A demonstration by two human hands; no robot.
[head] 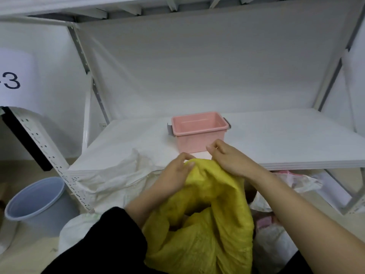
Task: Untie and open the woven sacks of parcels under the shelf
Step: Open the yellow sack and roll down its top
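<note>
A yellow woven sack (205, 224) stands in front of me, its bunched mouth raised to the shelf's front edge. My left hand (173, 175) grips the gathered top of the sack from the left, thumb pressed on the fabric. My right hand (229, 157) holds the top from the right, its fingers curled at the neck; a tie is not visible. A white woven sack (118, 175) lies crumpled to the left, draped over the shelf edge. More pale bags (276, 230) sit under the shelf at the right.
A pink plastic bin (199, 131) stands on the white shelf board (296, 139) just behind my hands. A grey-blue bucket (37, 202) stands on the floor at the left beside a perforated shelf upright (45, 149). A dark garment covers my lap.
</note>
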